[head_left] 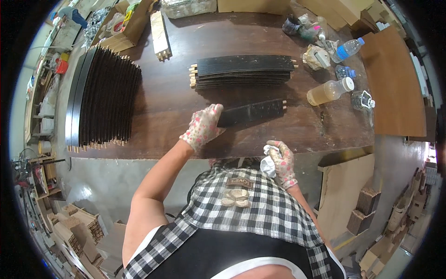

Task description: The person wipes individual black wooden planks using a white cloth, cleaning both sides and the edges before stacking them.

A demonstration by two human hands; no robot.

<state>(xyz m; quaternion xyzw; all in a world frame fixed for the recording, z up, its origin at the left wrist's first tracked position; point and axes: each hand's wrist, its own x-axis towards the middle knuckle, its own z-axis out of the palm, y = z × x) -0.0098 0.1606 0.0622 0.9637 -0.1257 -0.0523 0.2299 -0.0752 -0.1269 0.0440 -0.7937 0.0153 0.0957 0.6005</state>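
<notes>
The left hand [203, 125], in a spotted glove, is closed around the left end of a black board [255, 112], which lies in front of the stack [246, 72] at the middle of the table [172, 100]. The right hand [284, 162], gloved alike, grips a crumpled white cloth [268, 165] by the table's near edge, well apart from the row [104, 100] of black boards on the left and nearer the amber bottle [327, 92].
</notes>
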